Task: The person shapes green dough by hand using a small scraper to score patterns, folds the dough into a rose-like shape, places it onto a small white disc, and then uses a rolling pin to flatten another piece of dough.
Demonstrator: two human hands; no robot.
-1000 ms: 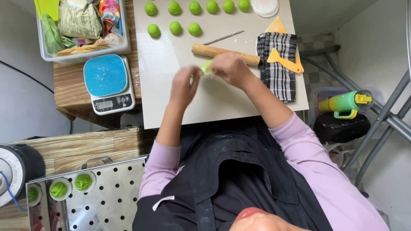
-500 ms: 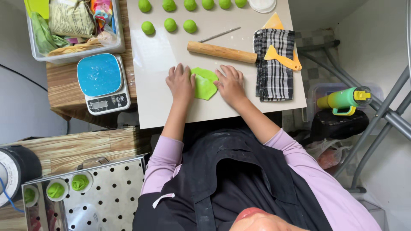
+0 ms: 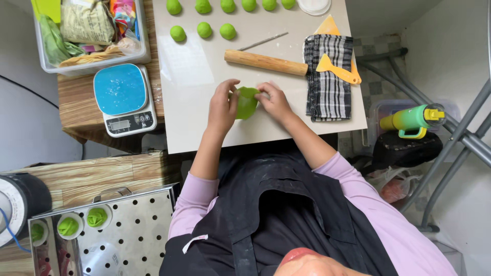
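A flattened piece of green dough [image 3: 247, 102] lies on the pale work board [image 3: 194, 66], cupped between both my hands. My left hand [image 3: 223, 106] curls around its left side, fingers on its edge. The fingertips of my right hand [image 3: 274, 101] pinch its right edge. Just beyond the hands rests a wooden rolling pin [image 3: 266, 62], with a thin metal rod [image 3: 263, 41] past it. Several green dough balls [image 3: 204, 29] sit in rows at the far end of the board.
A checked cloth [image 3: 327, 84] with a yellow scraper [image 3: 338, 70] lies right of the board. A blue-topped scale [image 3: 123, 99] and a plastic bin of bags [image 3: 87, 30] stand to the left. A perforated steel tray [image 3: 133, 230] holds shaped green pieces in cups [image 3: 97, 217]. A green-yellow bottle [image 3: 413, 120] lies at right.
The dough was lifted near the rolling pin, then laid flat under both palms. Now both hands have closed in on it from the sides and it looks narrower.
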